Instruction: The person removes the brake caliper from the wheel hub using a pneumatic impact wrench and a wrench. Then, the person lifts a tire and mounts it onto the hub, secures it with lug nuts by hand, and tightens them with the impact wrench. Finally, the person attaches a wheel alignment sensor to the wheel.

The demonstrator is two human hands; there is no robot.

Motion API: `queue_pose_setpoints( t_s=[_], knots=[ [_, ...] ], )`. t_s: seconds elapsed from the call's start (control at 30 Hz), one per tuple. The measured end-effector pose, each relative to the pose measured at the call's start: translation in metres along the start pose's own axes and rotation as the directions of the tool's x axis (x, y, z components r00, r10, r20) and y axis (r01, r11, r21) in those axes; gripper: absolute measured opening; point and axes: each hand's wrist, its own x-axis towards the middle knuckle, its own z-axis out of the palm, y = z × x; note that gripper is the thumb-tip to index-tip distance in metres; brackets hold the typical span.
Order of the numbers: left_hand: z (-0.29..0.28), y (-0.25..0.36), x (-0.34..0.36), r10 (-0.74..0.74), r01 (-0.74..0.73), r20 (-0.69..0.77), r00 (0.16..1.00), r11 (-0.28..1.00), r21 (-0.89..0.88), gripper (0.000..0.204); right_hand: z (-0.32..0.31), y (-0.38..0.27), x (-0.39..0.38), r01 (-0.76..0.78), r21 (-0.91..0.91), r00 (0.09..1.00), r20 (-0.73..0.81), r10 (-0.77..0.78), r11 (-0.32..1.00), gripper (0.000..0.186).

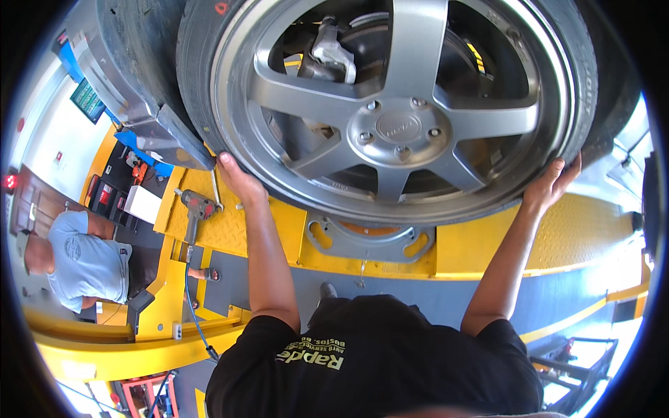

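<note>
A large grey six-spoke wheel (411, 63) with a black tyre (197, 83) fills the top of the head view, with brake parts (331, 49) showing behind its spokes. My left hand (242, 180) holds the tyre at its lower left, and my right hand (550, 182) grips it at the lower right, fingers round the edge. An air impact wrench (198, 209), with a blue hose (193, 306) hanging from it, lies on the yellow platform (258, 233) below and left of the wheel, beside a metal bar (216, 188).
A car body panel (125, 70) borders the wheel on the left. A grey slotted plate (366, 244) sits below it. A person (83, 258) in light blue is at the left, near tool cases and a white box (143, 204). Yellow rails (125, 362) and a black frame (578, 369) surround me.
</note>
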Motion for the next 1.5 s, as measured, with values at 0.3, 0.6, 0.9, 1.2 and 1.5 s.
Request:
queue_pose_setpoints(
  t_s=[0.3, 0.6, 0.9, 1.2, 1.5],
  knots=[
    [0.014, 0.0, -0.007, -0.043, 0.029, -0.106, 0.993, 0.991, -0.129, 0.091, 0.008, 0.015, -0.008, -0.121, 0.212, 0.987, -0.079, 0.141, 0.97, 0.091],
    [0.005, -0.01, 0.001, 0.023, -0.026, -0.017, 1.0, 0.99, -0.137, 0.086, 0.005, 0.006, -0.007, -0.031, 0.097, 0.998, -0.046, 0.036, 0.995, 0.085],
    [-0.005, -0.003, -0.003, -0.006, 0.006, 0.003, 1.0, 1.0, -0.007, 0.087, -0.003, -0.015, -0.007, -0.008, 0.049, 1.0, -0.006, 0.008, 0.999, 0.079],
    [-0.004, 0.008, -0.002, 0.048, -0.048, 0.08, 0.996, 0.999, 0.0, 0.072, -0.006, -0.005, -0.003, 0.076, 0.008, 0.997, 0.014, -0.077, 0.997, 0.081],
    [-0.195, 0.032, -0.141, -0.103, -0.321, 0.514, 0.851, 0.674, 0.666, 0.057, -0.069, 0.039, -0.088, 0.235, -0.228, 0.937, 0.313, -0.157, 0.945, 0.075]
  ],
)
